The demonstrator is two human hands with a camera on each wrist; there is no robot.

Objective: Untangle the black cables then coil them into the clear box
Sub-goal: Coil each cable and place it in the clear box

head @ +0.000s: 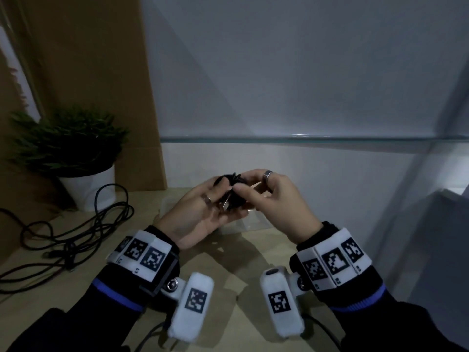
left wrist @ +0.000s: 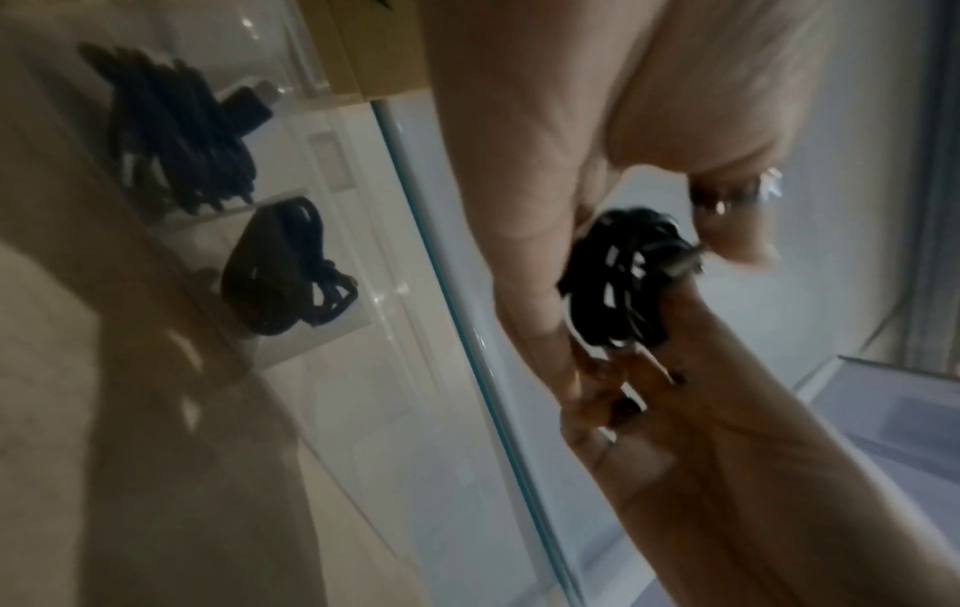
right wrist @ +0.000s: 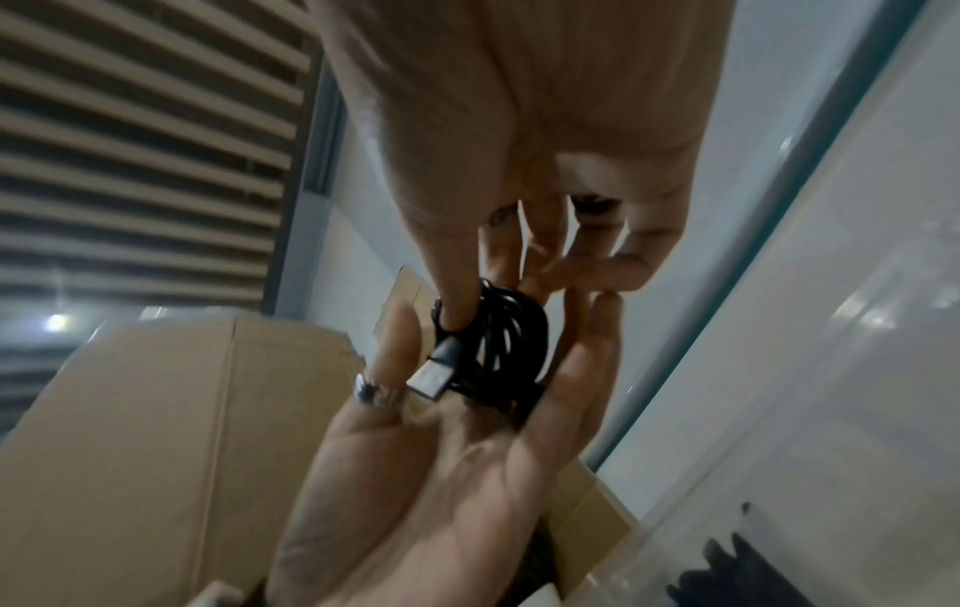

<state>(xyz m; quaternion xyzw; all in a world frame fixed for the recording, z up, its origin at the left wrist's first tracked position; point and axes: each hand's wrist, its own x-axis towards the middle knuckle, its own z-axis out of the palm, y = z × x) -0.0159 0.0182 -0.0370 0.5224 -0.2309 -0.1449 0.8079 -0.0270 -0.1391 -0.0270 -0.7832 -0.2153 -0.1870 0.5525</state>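
A small coil of black cable point(head: 232, 196) sits between both hands above the clear box point(head: 253, 226). My left hand point(head: 213, 201) lies palm up and cradles the coil, fingers curled behind it. My right hand point(head: 247, 190) pinches the coil from above with thumb and forefinger. In the right wrist view the coil point(right wrist: 499, 345) has a silver USB plug point(right wrist: 431, 378) sticking out toward the left palm. The left wrist view shows the same coil point(left wrist: 618, 283), and two coiled black bundles point(left wrist: 285, 267) lying in the clear box point(left wrist: 337, 336). A tangle of black cables point(head: 76, 232) lies on the table at left.
A potted plant in a white pot point(head: 86, 184) stands at the back left beside the tangle. Tall cardboard point(head: 106, 72) leans behind it. A glass shelf edge point(head: 304, 138) runs across above the hands, with a white wall behind.
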